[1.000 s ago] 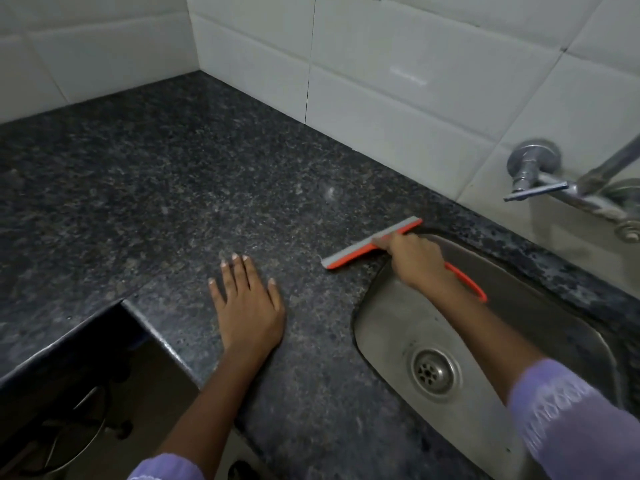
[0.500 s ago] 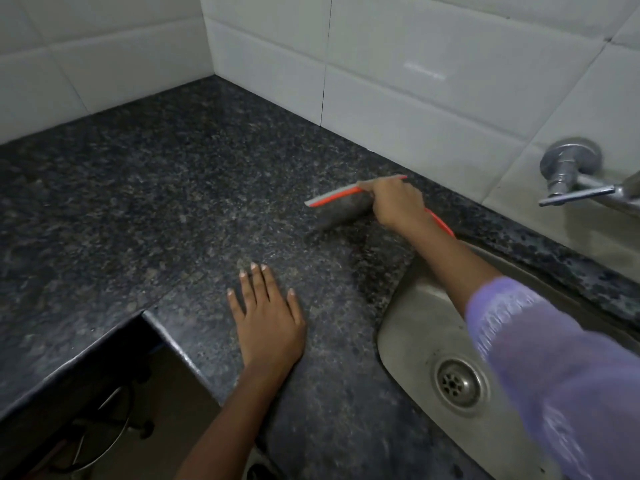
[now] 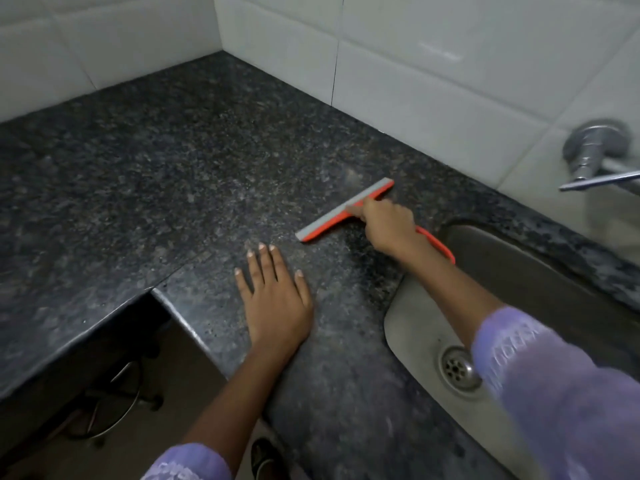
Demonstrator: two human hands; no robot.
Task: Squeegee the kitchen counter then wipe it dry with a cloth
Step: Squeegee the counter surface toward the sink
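An orange squeegee (image 3: 323, 226) with a grey blade lies blade-down on the dark speckled granite counter (image 3: 166, 174), just left of the sink. My right hand (image 3: 389, 226) grips its handle, whose orange end sticks out behind my wrist. My left hand (image 3: 275, 299) rests flat on the counter near the front edge, fingers spread, a little below the blade's near end. No cloth is in view.
A steel sink (image 3: 415, 327) with a round drain (image 3: 459, 370) is set into the counter at the right. A chrome tap (image 3: 595, 157) projects from the white tiled wall (image 3: 433, 64). The counter has a cut-out corner at the lower left, with dark space below.
My right hand lifted the squeegee from the sink's edge, carried it out towards the wall, and now has it blade-down on the counter left of the sink. My left hand stayed flat.
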